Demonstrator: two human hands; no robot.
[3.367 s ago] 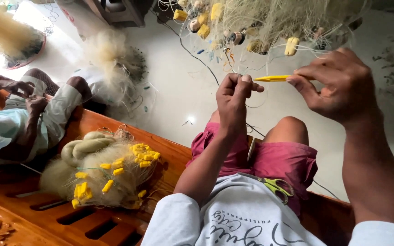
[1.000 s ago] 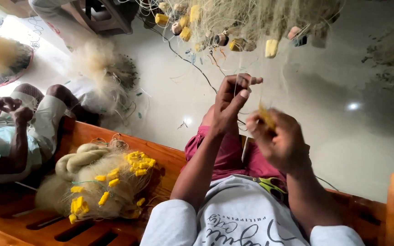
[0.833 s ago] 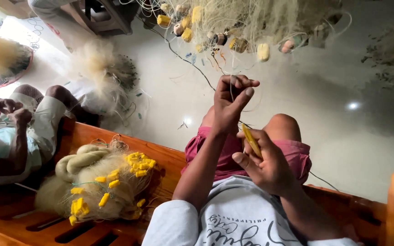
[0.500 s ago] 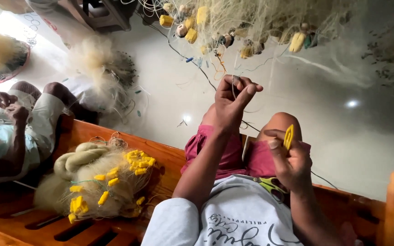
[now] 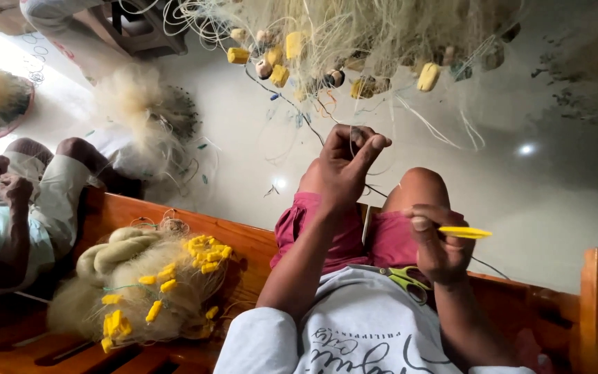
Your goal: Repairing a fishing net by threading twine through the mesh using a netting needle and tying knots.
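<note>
**Mending a fishing net from a wooden bench**

The left hand (image 5: 346,170) is raised, its fingers (image 5: 375,145) pinched shut on thin strands of the pale fishing net (image 5: 354,41), which hangs in a tangled mass just beyond the fingertips, strung with small yellow floats (image 5: 427,76). The right hand (image 5: 437,246) sits lower, near the knee, fingers curled closed around a yellow netting needle (image 5: 464,233) whose tip points away from the left hand. Thin line runs off past the right fingers toward the floor; whether it feeds the needle I cannot tell.

To do this well, the pinch should probably keep the mesh taut so the needle can pass cleanly through a loop, and each knot is best drawn snug against the pinching fingertips rather than loose in the air. Slack strands near the fingers could snag.

A pair of green-handled scissors (image 5: 403,277) lies on the lap, just beside the right wrist. To the left of the left forearm, a heap of bundled net with yellow floats (image 5: 147,291) rests on the wooden bench (image 5: 243,239). Farther left, another person (image 5: 15,215) sits working with both hands. The floor (image 5: 555,201) beyond the fingers is pale and glossy, catching points of light.
</note>
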